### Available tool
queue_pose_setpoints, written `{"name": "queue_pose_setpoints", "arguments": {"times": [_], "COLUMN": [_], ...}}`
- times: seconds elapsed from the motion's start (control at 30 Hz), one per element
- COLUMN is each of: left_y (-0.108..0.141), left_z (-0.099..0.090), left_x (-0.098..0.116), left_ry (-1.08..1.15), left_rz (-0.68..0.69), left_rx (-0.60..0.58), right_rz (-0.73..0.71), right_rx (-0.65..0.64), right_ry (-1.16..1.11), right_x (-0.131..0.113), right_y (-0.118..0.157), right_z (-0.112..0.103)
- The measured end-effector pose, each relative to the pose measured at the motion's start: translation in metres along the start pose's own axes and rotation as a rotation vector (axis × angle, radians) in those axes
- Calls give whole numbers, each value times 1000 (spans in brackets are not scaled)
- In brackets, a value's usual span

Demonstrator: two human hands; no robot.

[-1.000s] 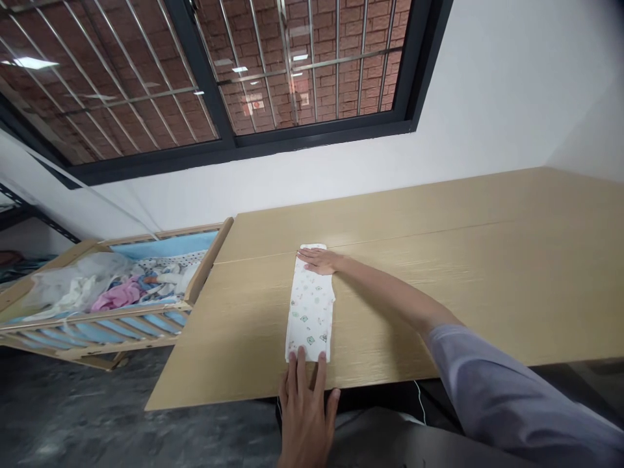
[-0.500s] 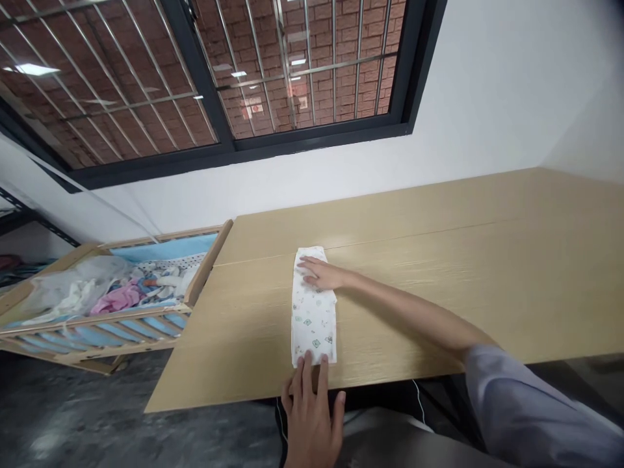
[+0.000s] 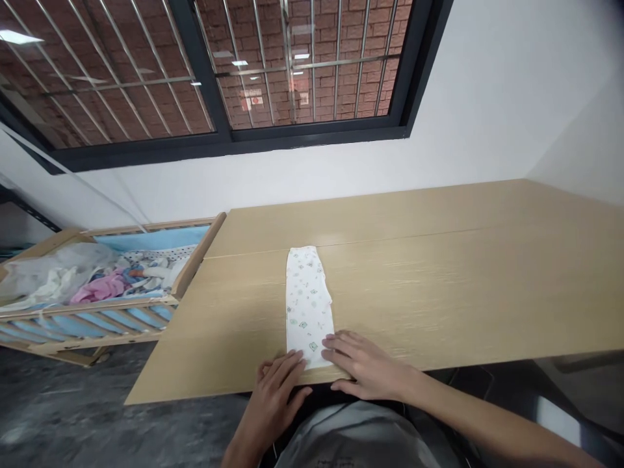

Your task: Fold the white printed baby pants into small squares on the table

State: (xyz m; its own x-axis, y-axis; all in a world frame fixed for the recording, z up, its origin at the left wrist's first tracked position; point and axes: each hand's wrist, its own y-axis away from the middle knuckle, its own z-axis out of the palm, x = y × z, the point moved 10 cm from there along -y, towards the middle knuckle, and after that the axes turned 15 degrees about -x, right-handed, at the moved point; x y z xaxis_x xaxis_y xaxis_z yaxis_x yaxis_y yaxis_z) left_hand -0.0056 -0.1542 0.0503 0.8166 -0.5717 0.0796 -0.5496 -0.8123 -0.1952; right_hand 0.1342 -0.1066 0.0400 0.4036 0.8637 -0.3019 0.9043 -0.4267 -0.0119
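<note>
A pair of white baby pants point(image 3: 308, 296) with a small green and grey print lies folded lengthwise on the wooden table point(image 3: 439, 292). Its long side points away from me, and a small angled bump shows on its right edge. At the near left corner, my left hand point(image 3: 275, 393) rests its outstretched fingertips on the fabric, thumb apart. My right hand point(image 3: 361, 364) lies over the near right corner with fingers extended flat and the thumb towards the table edge. Neither hand grips the cloth.
Left of the table stands a wooden crib point(image 3: 195, 260) with blue lining, holding a pink cloth point(image 3: 100, 287), other fabrics and a translucent plastic bag point(image 3: 82, 257). A barred window point(image 3: 312, 65) is set in the white wall behind. The table's near edge runs just before my body.
My right hand has come back from the far part of the pants to their near right corner. My left hand has shifted left, onto the near left corner.
</note>
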Motion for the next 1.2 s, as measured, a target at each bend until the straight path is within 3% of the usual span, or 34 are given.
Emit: {"name": "queue_pose_setpoints", "arguments": {"times": [0.1, 0.27, 0.47, 0.57, 0.7, 0.83, 0.9, 1.03, 1.2], "left_y": [7, 10, -18, -51, -107, -163, -186, -221, -243], "left_z": [-3, -10, -34, -53, -86, -98, -91, -60, -15], "left_x": [10, 24, 1, -14, -47, -89, -115, -160, -188], "left_ry": [52, 104, 155, 88, 26, 47, 81, 133, 123], "left_rz": [76, 200, 79, 71, -41, -175, -271, -405, -490], "left_rx": [34, 20, 133, 156, 169, 122, 90, 7, -92], "right_rz": [-23, -49, 28, 101, 163, 169, 161, 219, 375], "right_rx": [130, 291, 317, 338, 388, 414, 416, 398, 288], "right_ry": [119, 212, 212, 202, 63, -18, -84, -243, -334], "right_x": [-18, -40, -25, 1, 47, 96, 125, 188, 247], "right_y": [11, 26, 17, 0, -27, -56, -73, -109, -143], "right_z": [4, -9, -52, -83, -124, -148, -152, -143, -110]}}
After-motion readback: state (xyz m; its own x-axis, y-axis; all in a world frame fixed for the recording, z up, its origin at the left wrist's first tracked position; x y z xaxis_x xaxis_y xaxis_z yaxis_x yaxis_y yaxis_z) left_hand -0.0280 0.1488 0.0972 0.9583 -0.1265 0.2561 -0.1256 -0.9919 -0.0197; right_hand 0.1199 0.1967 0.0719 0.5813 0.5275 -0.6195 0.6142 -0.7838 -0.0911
